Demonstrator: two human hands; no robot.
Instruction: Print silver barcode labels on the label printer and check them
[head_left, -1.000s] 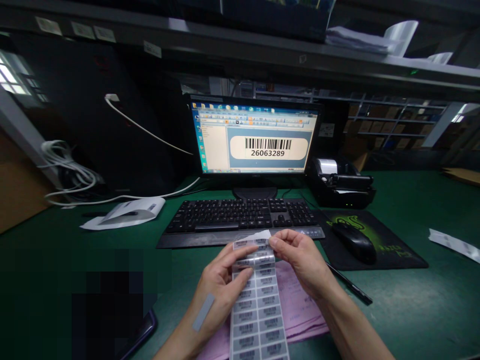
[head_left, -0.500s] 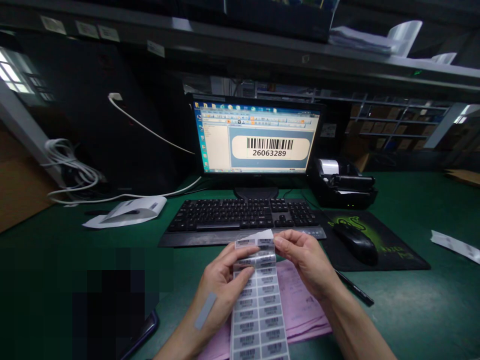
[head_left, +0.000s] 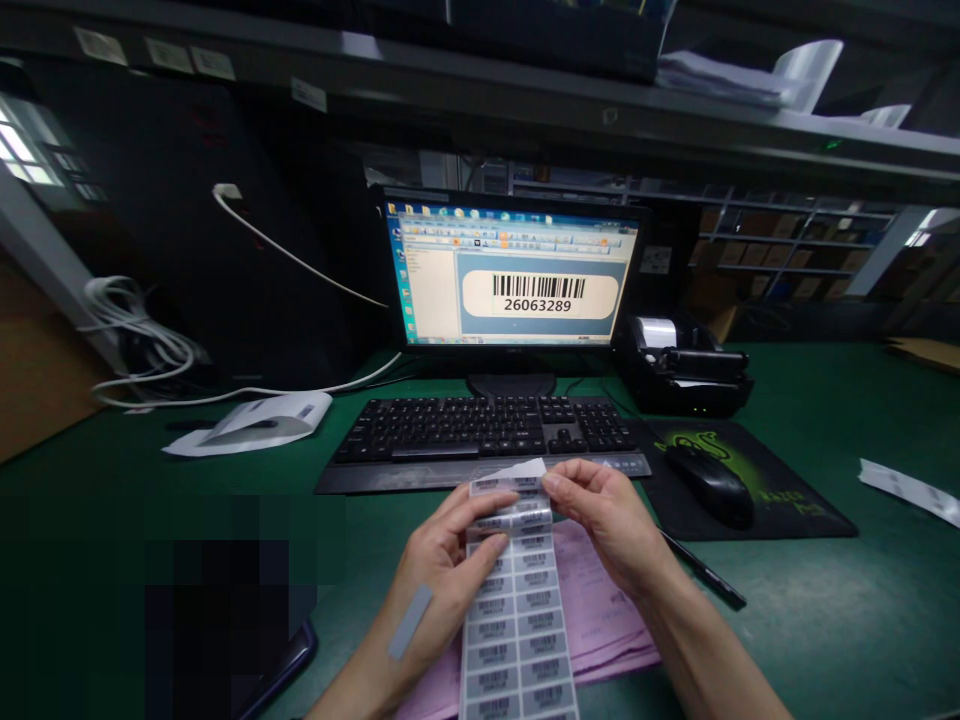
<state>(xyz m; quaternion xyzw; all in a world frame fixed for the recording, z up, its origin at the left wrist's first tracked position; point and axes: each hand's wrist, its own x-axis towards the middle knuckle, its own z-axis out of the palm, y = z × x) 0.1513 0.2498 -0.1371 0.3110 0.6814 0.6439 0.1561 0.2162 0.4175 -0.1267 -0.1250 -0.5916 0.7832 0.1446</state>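
Note:
A long strip of silver barcode labels in two columns runs from the bottom edge up to my hands. My left hand grips its left side, thumb and fingers lying across the upper labels. A blank grey label is stuck on the back of that hand. With thumb and forefinger, my right hand pinches the strip's upper right corner; whether a label is lifting there I cannot tell. Beneath the strip lie pink paper sheets with faint writing.
Behind my hands sits a black keyboard before a monitor showing a barcode. To the right are a label printer, a mouse on its mat and a black pen. A folded white paper lies left.
My right thumb and forefinger have shifted very slightly left at the strip's corner. The left hand and the strip stay in place.

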